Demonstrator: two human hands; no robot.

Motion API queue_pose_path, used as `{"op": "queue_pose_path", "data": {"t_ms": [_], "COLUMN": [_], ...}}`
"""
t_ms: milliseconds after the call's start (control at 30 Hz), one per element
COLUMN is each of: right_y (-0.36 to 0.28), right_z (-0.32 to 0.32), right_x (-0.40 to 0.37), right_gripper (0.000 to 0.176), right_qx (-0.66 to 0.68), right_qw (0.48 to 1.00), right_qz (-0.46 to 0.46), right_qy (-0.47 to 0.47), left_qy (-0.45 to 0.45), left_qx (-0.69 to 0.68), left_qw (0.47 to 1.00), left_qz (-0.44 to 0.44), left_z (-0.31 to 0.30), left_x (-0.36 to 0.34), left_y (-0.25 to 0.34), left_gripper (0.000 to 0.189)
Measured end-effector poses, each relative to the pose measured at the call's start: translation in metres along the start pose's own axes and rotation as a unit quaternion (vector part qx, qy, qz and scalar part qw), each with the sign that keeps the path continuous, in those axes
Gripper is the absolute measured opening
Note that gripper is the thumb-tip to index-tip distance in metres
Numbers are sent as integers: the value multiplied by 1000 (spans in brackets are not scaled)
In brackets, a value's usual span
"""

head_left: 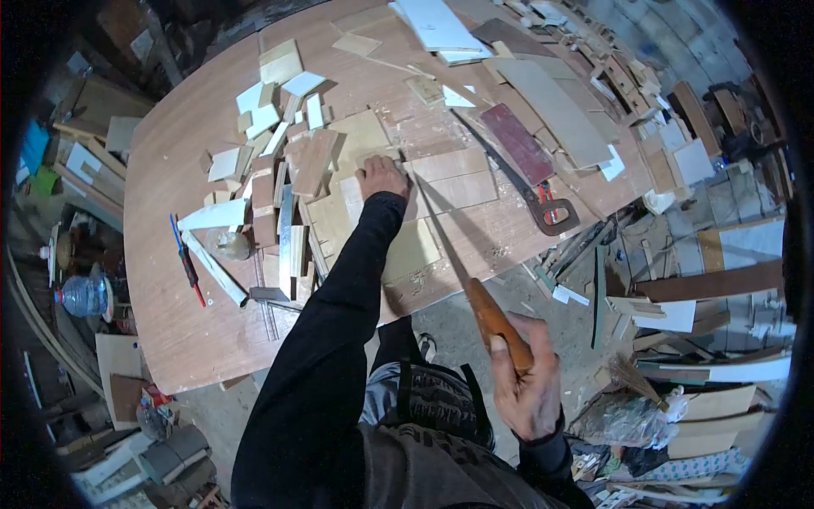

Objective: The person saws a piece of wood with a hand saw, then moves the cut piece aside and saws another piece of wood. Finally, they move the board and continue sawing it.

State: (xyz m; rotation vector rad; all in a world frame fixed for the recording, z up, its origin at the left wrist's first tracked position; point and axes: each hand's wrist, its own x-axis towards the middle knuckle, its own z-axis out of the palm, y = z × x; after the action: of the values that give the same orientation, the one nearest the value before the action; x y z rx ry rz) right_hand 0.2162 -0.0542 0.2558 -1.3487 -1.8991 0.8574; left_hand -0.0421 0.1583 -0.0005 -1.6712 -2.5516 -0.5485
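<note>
My right hand is wrapped round the orange-brown wooden handle of a handsaw. The saw's narrow blade slants up and left, its far end lying at a light wooden board on the table. My left hand presses down on that board just left of the blade, its fingers curled over the wood. Under and beside the board are thin plywood sheets. A second handsaw with a dark handle rests on the table to the right.
Wooden blocks and white offcuts are piled left of my left hand. A blue-and-red tool lies at the table's left side. Long boards and a dark red panel occupy the right. Scrap wood crowds the floor.
</note>
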Motion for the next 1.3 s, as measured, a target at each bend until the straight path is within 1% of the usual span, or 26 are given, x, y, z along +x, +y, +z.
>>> {"op": "queue_pose_path", "data": {"t_ms": [33, 67, 167, 233, 267, 300, 367, 433, 467, 533, 567, 600, 667, 700, 767, 833, 867, 900, 933, 1000, 1067, 1133, 1167, 1200, 1267, 1300], "right_y": [-2, -3, 6, 3, -4, -9, -9, 0, 3, 5, 8, 0, 11, 12, 13, 18, 17, 23, 27, 32, 37, 40, 43, 38, 22, 23], "right_z": [0, 5, 13, 1, -3, -5, -1, 8, 7, 3, -1, 3, 15, 15, 16, 11, 9, 19, 24, 33, 34, 19, 14, 7, -12, -17], "right_x": [3, 12, 15, 0, -7, -4, 9, 13, 3, -6, -5, -1, 11, 8, -1, 1, -7, -4, 3, 8, -5, -24, -33, -41, -60, -76], "right_gripper": [25, 25, 25, 26, 27, 27, 27, 27, 27, 26, 27, 26, 25, 25, 24, 25, 25, 25, 25, 26, 25, 26, 30, 30, 39, 42], "right_qx": [-39, 14, 30, -11, 31, 13, -2, 35, 36, 29, -27, 27, 28, 29, 7, 16, 24, 94, 94, 78, 70, 40, 45, 46, 29, 50], "right_qw": [999, 988, 990, 1000, 999, 997, 995, 980, 979, 999, 1000, 992, 984, 985, 998, 999, 999, 987, 988, 985, 990, 997, 998, 997, 992, 984], "right_qz": [3, 144, 136, -10, 37, 72, 95, 184, 189, 37, -7, 127, 167, 166, 69, 46, 40, 126, 120, 148, 120, 65, 28, 28, 112, 148], "right_qy": [7, -48, -33, 2, 2, -16, -18, -72, -69, 14, 14, -10, -49, -47, 6, 6, 12, 7, 13, -42, -15, 25, 46, 49, 47, 82], "left_qy": [6, 9, 16, 10, 6, -3, 4, 19, 15, 23, 49, 3, 34, 35, 10, 21, 18, 18, 26, 26, 27, -17, -16, -4, 7, 0], "left_qx": [26, 11, 0, -9, -9, 0, 6, -12, -12, -18, 26, 9, 0, -1, 1, 0, -4, 13, 10, 13, 20, 3, 4, 12, 16, 16], "left_qw": [999, 999, 1000, 1000, 1000, 1000, 1000, 1000, 1000, 1000, 998, 1000, 999, 999, 1000, 1000, 999, 999, 999, 999, 999, 1000, 1000, 1000, 1000, 1000], "left_qz": [35, 30, 8, 0, -3, 3, 20, -5, -1, 1, 37, 20, -3, -1, 19, 18, 28, 39, 42, 18, 14, -2, 0, 3, 8, 12], "left_z": [0, -7, -5, -2, 0, 2, 0, 1, 5, 6, 9, -8, 1, 1, 5, 0, -1, -1, -1, 6, 4, 1, 1, 4, 6, 6], "left_x": [-5, -4, -4, -1, -2, -6, 2, 0, -5, 2, -3, -2, 0, 0, 2, 11, 0, -2, 3, 2, 3, 2, 3, 3, 1, -1], "left_y": [-5, -2, -3, -1, -3, -7, -3, -1, -1, -3, -7, -1, -1, -1, 1, 1, -1, -1, 2, -1, 1, 2, 2, 0, 2, 0], "left_gripper": [31, 29, 29, 30, 30, 30, 30, 28, 28, 27, 28, 28, 28, 28, 29, 29, 28, 27, 27, 28, 28, 32, 32, 31, 31, 30]}}
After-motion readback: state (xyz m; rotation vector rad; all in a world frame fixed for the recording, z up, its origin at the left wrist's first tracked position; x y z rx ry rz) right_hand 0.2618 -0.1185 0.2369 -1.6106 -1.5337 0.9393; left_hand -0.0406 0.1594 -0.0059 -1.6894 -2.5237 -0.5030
